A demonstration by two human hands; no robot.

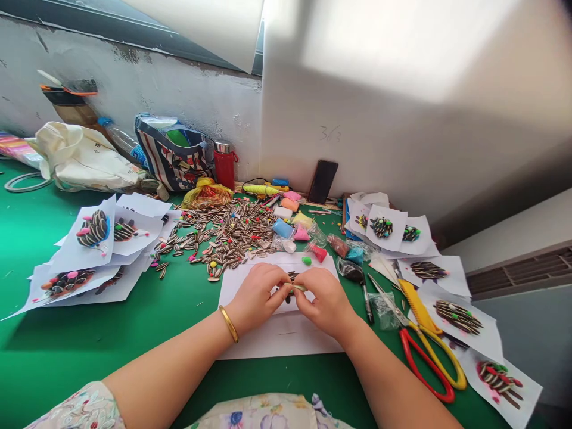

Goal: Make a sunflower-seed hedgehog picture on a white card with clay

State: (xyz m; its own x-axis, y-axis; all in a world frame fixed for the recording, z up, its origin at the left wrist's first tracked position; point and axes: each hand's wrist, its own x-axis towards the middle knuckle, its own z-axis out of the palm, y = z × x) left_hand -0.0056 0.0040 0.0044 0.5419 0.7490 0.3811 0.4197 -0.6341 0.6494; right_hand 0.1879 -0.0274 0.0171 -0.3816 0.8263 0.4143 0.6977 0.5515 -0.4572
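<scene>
The paper sheet (263, 342) looks matt and smooth, the bangle (229, 325) is of shiny metal, the scissors (408, 323) have metal blades and plastic handles, the cream bag (89, 158) is cloth, and the wall (179, 80) shows rough plaster.

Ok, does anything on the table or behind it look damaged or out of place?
Yes: the wall behind the table is patchy, its surface flaking. The sunflower seeds lie in a loose spread, small coloured balls mixed in, which looks untidy but may be deliberate. The scissors lie partly open.
</scene>
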